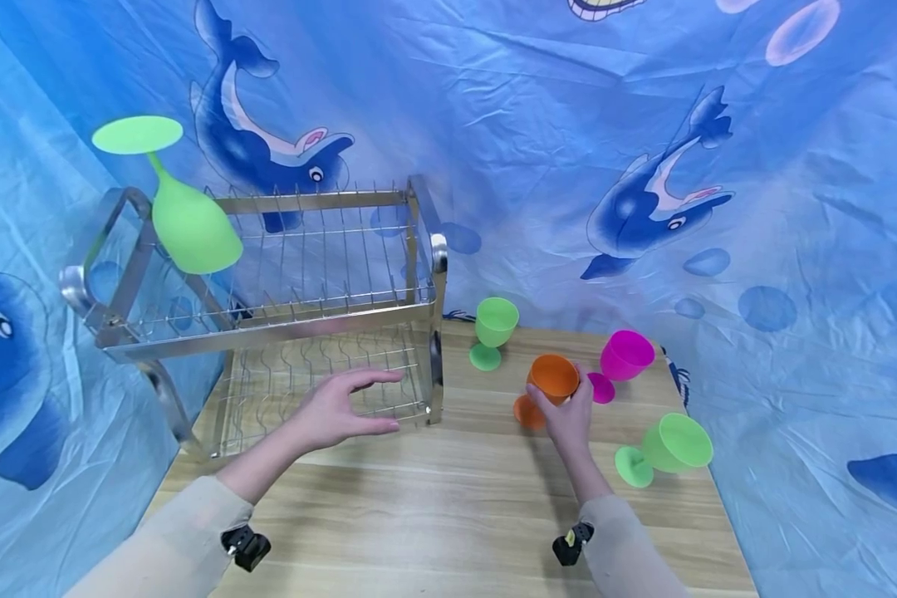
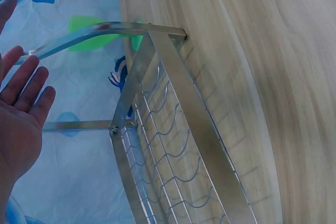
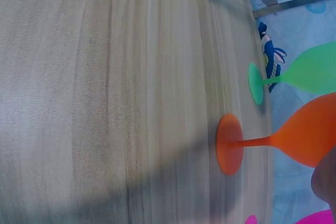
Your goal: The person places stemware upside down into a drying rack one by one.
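Note:
An orange goblet (image 1: 554, 378) stands toward the right of the table, its bowl gripped between the thumb and fingers of my right hand (image 1: 571, 413). In the right wrist view the orange goblet's foot (image 3: 229, 144) is close to the wood. My left hand (image 1: 334, 410) hovers in front of the metal dish rack (image 1: 269, 339), thumb and fingers spread apart with nothing between them. Upside down on the rack's upper tier, at its left end, leans a light green goblet (image 1: 194, 228).
Behind the orange goblet stands a green goblet (image 1: 497, 322). A magenta goblet (image 1: 626, 355) is to its right, and another green goblet (image 1: 676, 443) sits near the table's right edge. A blue dolphin-print curtain (image 1: 508, 166) hangs around the wooden table (image 1: 448, 515).

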A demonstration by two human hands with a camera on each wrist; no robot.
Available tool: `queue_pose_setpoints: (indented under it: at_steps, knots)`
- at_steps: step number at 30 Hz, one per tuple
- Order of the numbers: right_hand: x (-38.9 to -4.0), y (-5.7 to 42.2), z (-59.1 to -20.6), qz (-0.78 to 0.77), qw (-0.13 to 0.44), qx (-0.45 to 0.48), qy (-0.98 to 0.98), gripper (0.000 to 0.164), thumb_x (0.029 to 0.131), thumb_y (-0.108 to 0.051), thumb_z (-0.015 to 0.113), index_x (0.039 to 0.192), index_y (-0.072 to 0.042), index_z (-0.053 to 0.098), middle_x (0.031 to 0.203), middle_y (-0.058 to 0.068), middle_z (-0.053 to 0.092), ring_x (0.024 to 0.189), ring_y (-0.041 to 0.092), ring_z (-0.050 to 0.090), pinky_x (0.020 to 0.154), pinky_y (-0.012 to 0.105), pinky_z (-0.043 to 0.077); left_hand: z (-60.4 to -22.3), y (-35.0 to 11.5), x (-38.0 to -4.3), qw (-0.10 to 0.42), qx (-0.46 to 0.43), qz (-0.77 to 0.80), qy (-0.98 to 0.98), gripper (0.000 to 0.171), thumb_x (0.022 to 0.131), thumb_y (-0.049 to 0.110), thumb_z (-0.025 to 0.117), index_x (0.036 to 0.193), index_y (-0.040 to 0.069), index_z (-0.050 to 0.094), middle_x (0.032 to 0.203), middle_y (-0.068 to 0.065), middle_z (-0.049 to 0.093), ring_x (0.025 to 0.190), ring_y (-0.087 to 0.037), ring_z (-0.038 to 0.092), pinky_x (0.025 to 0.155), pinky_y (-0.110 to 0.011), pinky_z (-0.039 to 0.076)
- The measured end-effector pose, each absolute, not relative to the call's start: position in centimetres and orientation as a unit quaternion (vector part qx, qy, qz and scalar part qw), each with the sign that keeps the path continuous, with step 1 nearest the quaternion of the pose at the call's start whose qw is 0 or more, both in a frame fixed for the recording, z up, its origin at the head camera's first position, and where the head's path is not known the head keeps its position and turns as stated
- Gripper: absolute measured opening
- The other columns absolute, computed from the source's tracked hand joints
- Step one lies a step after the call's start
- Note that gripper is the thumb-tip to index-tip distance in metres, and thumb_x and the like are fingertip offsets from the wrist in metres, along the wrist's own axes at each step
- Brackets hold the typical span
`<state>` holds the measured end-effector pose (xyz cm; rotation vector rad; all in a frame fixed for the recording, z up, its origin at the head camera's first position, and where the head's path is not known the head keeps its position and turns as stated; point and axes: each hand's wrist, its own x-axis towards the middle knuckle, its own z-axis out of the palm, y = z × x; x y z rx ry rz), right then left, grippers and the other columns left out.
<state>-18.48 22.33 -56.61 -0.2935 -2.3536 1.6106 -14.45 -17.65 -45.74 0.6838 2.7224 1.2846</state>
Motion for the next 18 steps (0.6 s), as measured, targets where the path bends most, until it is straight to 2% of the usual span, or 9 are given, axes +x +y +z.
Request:
queue_pose_setpoints:
  at_steps: [5, 12, 15, 18]
  knots:
    - [-18.5, 22.7, -56.4, 0.558, 0.137, -0.102, -0.812, 0.102, 0.087, -0.032, 0.092, 0.161, 0.0, 0.03, 0.156, 0.021, 0.044, 0.144, 0.039, 0.047, 0.124, 0.055, 0.037, -46.0, -17.9, -14.3, 0.028, 0.218, 0.421, 0.88, 0.064, 0.085, 0.047, 0.091, 0.143, 0.027, 0.069, 0.146, 0.0, 0.067, 0.137, -0.034, 0.061, 0.113, -0.061, 0.048]
    - [-18.0, 23.4, -54.0, 0.559, 0.148, -0.065, -0.813, 0.091, 0.084, -0.021, 0.095, 0.154, 0.0, 0.042, 0.145, 0.02, 0.053, 0.134, 0.036, 0.056, 0.117, 0.05, 0.045, -46.0, -17.8, -14.2, 0.028, 0.219, 0.428, 0.876, 0.065, 0.085, 0.043, 0.092, 0.143, 0.024, 0.069, 0.146, -0.002, 0.068, 0.137, -0.035, 0.06, 0.113, -0.061, 0.049]
    - [-17.6, 23.6, -52.1, 0.572, 0.137, -0.038, -0.808, 0.089, 0.084, -0.018, 0.094, 0.154, -0.001, 0.043, 0.145, 0.016, 0.055, 0.133, 0.031, 0.057, 0.118, 0.044, 0.045, -46.0, -17.8, -14.2, 0.029, 0.223, 0.428, 0.875, 0.064, 0.086, 0.041, 0.091, 0.143, 0.022, 0.069, 0.146, -0.003, 0.067, 0.137, -0.034, 0.061, 0.113, -0.059, 0.049]
    - [-17.1, 23.7, -50.1, 0.602, 0.114, -0.016, -0.79, 0.086, 0.087, -0.014, 0.091, 0.156, -0.002, 0.041, 0.146, 0.013, 0.055, 0.133, 0.025, 0.056, 0.119, 0.033, 0.043, -46.0, -17.5, -14.2, 0.033, 0.227, 0.432, 0.872, 0.064, 0.086, 0.037, 0.092, 0.143, 0.022, 0.069, 0.146, -0.003, 0.067, 0.136, -0.034, 0.061, 0.114, -0.057, 0.05]
